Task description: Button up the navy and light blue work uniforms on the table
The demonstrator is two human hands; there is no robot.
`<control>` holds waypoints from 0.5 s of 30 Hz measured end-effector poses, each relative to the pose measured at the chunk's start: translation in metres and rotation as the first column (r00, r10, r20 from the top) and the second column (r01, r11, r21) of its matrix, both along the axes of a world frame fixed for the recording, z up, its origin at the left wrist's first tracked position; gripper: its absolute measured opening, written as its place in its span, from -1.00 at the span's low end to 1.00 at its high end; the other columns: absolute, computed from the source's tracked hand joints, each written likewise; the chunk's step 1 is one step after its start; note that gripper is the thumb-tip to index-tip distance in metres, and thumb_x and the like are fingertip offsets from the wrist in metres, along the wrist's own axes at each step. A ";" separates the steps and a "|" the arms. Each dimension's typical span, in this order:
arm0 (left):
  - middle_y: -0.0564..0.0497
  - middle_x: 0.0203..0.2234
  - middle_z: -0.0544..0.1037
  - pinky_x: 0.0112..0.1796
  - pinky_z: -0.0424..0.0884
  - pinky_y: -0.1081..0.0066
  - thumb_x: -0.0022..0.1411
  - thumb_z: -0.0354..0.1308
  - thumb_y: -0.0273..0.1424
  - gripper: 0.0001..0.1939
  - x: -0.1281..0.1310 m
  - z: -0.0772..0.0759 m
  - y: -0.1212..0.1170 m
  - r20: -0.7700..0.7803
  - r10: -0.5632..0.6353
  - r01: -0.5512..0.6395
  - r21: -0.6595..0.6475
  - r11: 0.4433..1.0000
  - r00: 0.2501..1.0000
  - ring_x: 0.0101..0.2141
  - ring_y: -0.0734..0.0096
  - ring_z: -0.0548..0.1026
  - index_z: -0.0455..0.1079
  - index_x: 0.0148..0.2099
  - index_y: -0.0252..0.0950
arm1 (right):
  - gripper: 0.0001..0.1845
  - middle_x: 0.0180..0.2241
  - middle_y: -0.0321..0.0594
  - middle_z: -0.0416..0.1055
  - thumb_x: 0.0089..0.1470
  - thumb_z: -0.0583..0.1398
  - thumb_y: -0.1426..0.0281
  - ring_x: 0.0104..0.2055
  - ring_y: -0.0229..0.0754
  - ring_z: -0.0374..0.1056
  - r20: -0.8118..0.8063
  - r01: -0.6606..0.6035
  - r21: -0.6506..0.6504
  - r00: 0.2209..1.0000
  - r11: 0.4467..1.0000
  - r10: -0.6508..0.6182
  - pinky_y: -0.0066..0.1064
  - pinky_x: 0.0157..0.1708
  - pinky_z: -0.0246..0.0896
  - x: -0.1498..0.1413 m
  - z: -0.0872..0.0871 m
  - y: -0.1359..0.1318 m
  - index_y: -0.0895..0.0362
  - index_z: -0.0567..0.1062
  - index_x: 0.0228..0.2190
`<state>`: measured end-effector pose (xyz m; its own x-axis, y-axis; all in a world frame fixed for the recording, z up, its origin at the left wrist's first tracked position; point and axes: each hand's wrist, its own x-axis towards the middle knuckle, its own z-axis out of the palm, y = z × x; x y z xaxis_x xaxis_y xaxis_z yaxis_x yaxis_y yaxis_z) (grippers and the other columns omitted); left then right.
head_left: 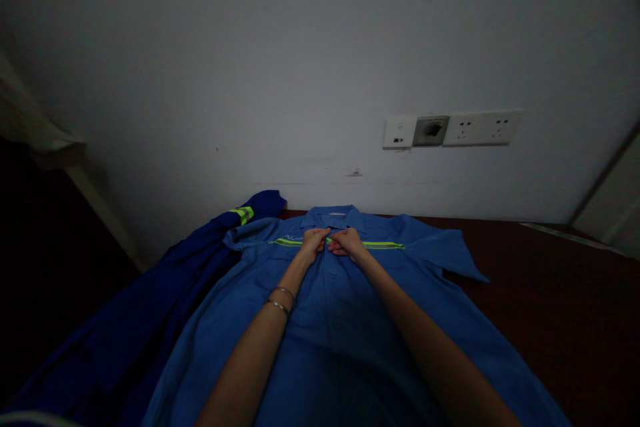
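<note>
A blue short-sleeved work shirt [350, 320] lies spread out, its collar toward the wall. A yellow-green reflective strip [384, 245] runs across its chest. My left hand [314, 242] is closed in a pinch on the front placket, just below the collar. Beside it, my right hand [346, 243] pinches the placket's other side at the height of the strip. The two hands are close together, and whatever button lies between the fingertips is hidden. Two bracelets circle my left wrist.
A darker blue garment [150, 307] with a reflective band lies left of the shirt. Under both is a dark reddish-brown surface [540, 293]. Behind rises a pale wall [225, 80] with a row of switches and sockets [477, 128]. Pale cloth [30, 117] hangs at far left.
</note>
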<state>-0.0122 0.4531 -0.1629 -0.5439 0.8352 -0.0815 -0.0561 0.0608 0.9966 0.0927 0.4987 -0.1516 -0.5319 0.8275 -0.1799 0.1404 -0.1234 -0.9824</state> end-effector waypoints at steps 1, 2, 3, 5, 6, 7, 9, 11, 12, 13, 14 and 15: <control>0.23 -0.81 0.12 -0.72 -0.10 0.59 -0.11 0.24 -0.25 -0.71 -0.001 -0.001 0.000 -0.004 -0.015 0.015 -0.002 1.000 1.000 -0.78 0.74 0.03 0.28 -0.54 -0.38 | -0.90 -0.68 -0.27 0.37 -0.05 0.15 0.50 -0.65 -0.35 0.34 0.011 0.003 0.021 1.000 1.000 -0.003 -0.63 -0.69 0.27 0.000 -0.001 0.001 0.25 0.33 -0.55; 0.22 -0.81 0.14 -0.72 -0.09 0.59 -0.11 0.24 -0.26 -0.71 -0.003 -0.001 0.000 -0.005 -0.031 0.031 -0.003 0.999 0.999 -0.78 0.73 0.05 0.27 -0.55 -0.38 | -0.90 -0.68 -0.28 0.36 -0.05 0.15 0.50 -0.66 -0.35 0.33 0.023 0.007 0.044 1.000 0.999 -0.008 -0.63 -0.71 0.26 0.000 -0.002 0.002 0.24 0.33 -0.55; 0.21 -0.81 0.16 -0.72 -0.08 0.59 -0.11 0.24 -0.28 -0.72 -0.004 -0.002 0.000 -0.010 -0.052 0.051 -0.009 0.999 0.999 -0.78 0.72 0.07 0.27 -0.56 -0.38 | -0.91 -0.69 -0.29 0.35 -0.06 0.16 0.51 -0.67 -0.35 0.33 0.037 0.010 0.069 0.999 0.998 -0.013 -0.63 -0.72 0.25 -0.001 -0.002 0.003 0.24 0.33 -0.55; 0.18 -0.81 0.20 -0.72 -0.06 0.58 -0.08 0.21 -0.32 -0.75 -0.008 -0.002 0.000 -0.046 -0.092 0.090 -0.052 0.995 0.995 -0.78 0.70 0.10 0.27 -0.57 -0.38 | -0.92 -0.70 -0.32 0.33 -0.10 0.18 0.52 -0.68 -0.35 0.32 0.066 0.015 0.126 0.998 0.992 -0.023 -0.63 -0.75 0.22 -0.001 -0.003 0.005 0.23 0.33 -0.55; 0.17 -0.82 0.22 -0.73 -0.05 0.58 -0.05 0.19 -0.34 -0.77 -0.009 -0.002 0.000 -0.065 -0.111 0.106 -0.076 0.991 0.992 -0.78 0.69 0.12 0.27 -0.58 -0.37 | -0.92 -0.70 -0.33 0.33 -0.12 0.19 0.53 -0.68 -0.35 0.31 0.080 0.013 0.157 0.996 0.987 -0.026 -0.64 -0.77 0.21 -0.001 -0.003 0.005 0.23 0.34 -0.55; 0.16 -0.82 0.23 -0.73 -0.03 0.58 -0.03 0.17 -0.36 -0.78 -0.011 -0.002 0.000 -0.081 -0.126 0.118 -0.097 0.988 0.989 -0.79 0.68 0.13 0.27 -0.58 -0.37 | -0.92 -0.69 -0.34 0.33 -0.15 0.21 0.53 -0.68 -0.36 0.31 0.091 0.007 0.190 0.996 0.982 -0.024 -0.65 -0.78 0.19 -0.002 -0.003 0.006 0.22 0.35 -0.55; 0.14 -0.82 0.25 -0.73 -0.01 0.57 0.01 0.12 -0.39 -0.80 -0.013 0.000 -0.001 -0.094 -0.138 0.126 -0.120 0.985 0.986 -0.79 0.66 0.15 0.27 -0.57 -0.38 | -0.91 -0.64 -0.33 0.37 -0.19 0.22 0.55 -0.67 -0.37 0.31 0.108 -0.014 0.253 0.994 0.967 -0.014 -0.67 -0.78 0.16 -0.001 -0.004 0.008 0.22 0.38 -0.53; 0.13 -0.82 0.26 -0.73 0.02 0.58 0.04 0.09 -0.42 -0.82 -0.014 0.001 -0.001 -0.093 -0.143 0.130 -0.130 0.983 0.985 -0.80 0.65 0.18 0.29 -0.56 -0.39 | -0.88 -0.56 -0.30 0.41 -0.21 0.22 0.57 -0.65 -0.38 0.30 0.121 -0.040 0.312 0.993 0.949 0.002 -0.67 -0.79 0.14 -0.001 -0.004 0.009 0.22 0.42 -0.49; 0.12 -0.82 0.27 -0.72 0.04 0.58 0.05 0.07 -0.44 -0.83 -0.014 0.002 -0.002 -0.093 -0.145 0.132 -0.136 0.982 0.985 -0.79 0.64 0.19 0.29 -0.54 -0.39 | -0.86 -0.52 -0.29 0.43 -0.22 0.22 0.58 -0.65 -0.39 0.29 0.128 -0.053 0.338 0.992 0.940 0.010 -0.66 -0.79 0.14 0.000 -0.005 0.010 0.22 0.43 -0.47; 0.12 -0.82 0.27 -0.72 0.05 0.59 0.05 0.07 -0.45 -0.84 -0.014 0.003 -0.002 -0.093 -0.147 0.133 -0.140 0.981 0.985 -0.79 0.64 0.20 0.30 -0.53 -0.40 | -0.83 -0.48 -0.27 0.44 -0.24 0.22 0.58 -0.65 -0.40 0.29 0.136 -0.065 0.362 0.991 0.930 0.016 -0.66 -0.79 0.13 0.000 -0.005 0.011 0.22 0.45 -0.46; 0.12 -0.82 0.28 -0.72 0.06 0.59 0.05 0.06 -0.46 -0.85 -0.013 0.003 -0.003 -0.092 -0.148 0.134 -0.143 0.981 0.985 -0.79 0.64 0.21 0.30 -0.52 -0.40 | -0.82 -0.45 -0.26 0.45 -0.25 0.22 0.59 -0.64 -0.40 0.28 0.143 -0.076 0.384 0.989 0.920 0.022 -0.66 -0.78 0.13 0.000 -0.005 0.012 0.22 0.46 -0.45; 0.13 -0.81 0.28 -0.71 0.07 0.59 0.06 0.06 -0.47 -0.86 -0.013 0.004 -0.003 -0.091 -0.149 0.134 -0.146 0.980 0.985 -0.78 0.64 0.21 0.31 -0.52 -0.41 | -0.81 -0.42 -0.25 0.45 -0.25 0.22 0.59 -0.64 -0.40 0.27 0.149 -0.086 0.403 0.988 0.911 0.028 -0.66 -0.78 0.12 0.001 -0.006 0.013 0.22 0.47 -0.44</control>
<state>-0.0251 0.4501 -0.1591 -0.4324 0.8887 -0.1524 0.0636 0.1987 0.9780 0.0932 0.5113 -0.1576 -0.5747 0.8132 0.0915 0.2717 0.2950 -0.9160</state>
